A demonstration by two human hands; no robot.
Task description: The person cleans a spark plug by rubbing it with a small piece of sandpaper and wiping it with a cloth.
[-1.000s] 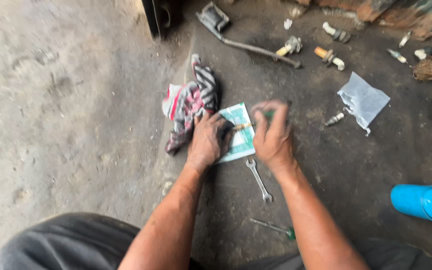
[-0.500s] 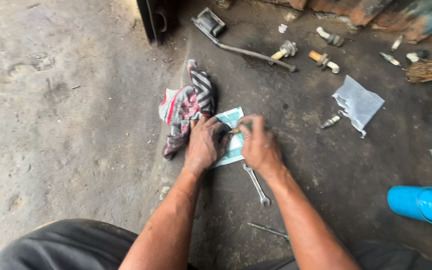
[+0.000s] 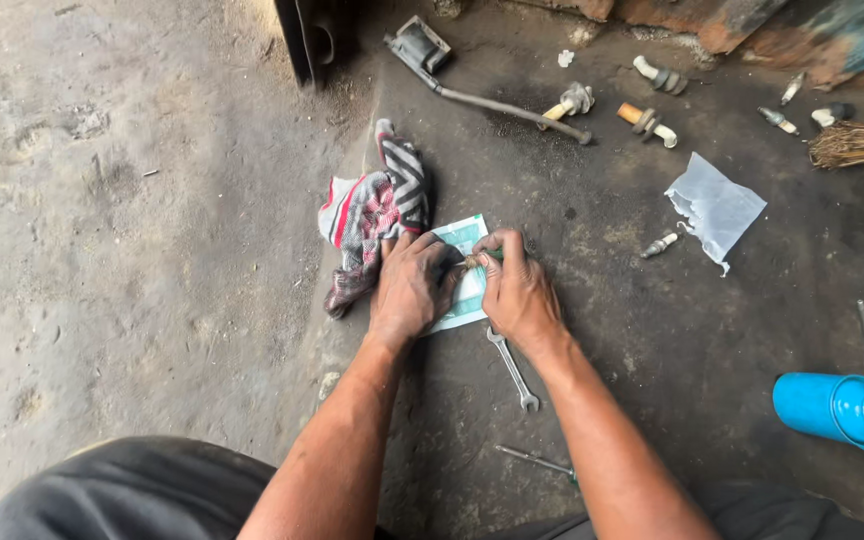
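My left hand (image 3: 410, 287) and my right hand (image 3: 519, 287) meet over a small green-and-white paper packet (image 3: 463, 237) lying on the oily floor. Between the fingertips of both hands sits a small brownish metal part (image 3: 472, 262); most of it is hidden by my fingers. My left hand rests partly on the packet and beside a striped red, white and black rag (image 3: 377, 210). A small open-ended spanner (image 3: 512, 367) lies just below my right hand.
A screwdriver (image 3: 537, 461) lies near my forearm. A blue can (image 3: 840, 411) lies at the right. A clear plastic bag (image 3: 716, 207), spark plugs (image 3: 658, 244), a long metal lever (image 3: 492, 98) and a brush (image 3: 855, 144) are scattered farther back. Bare concrete floor (image 3: 102, 220) lies to the left.
My right hand has moved left toward my left hand, and both now pinch the small part over the packet. The view has shifted slightly.
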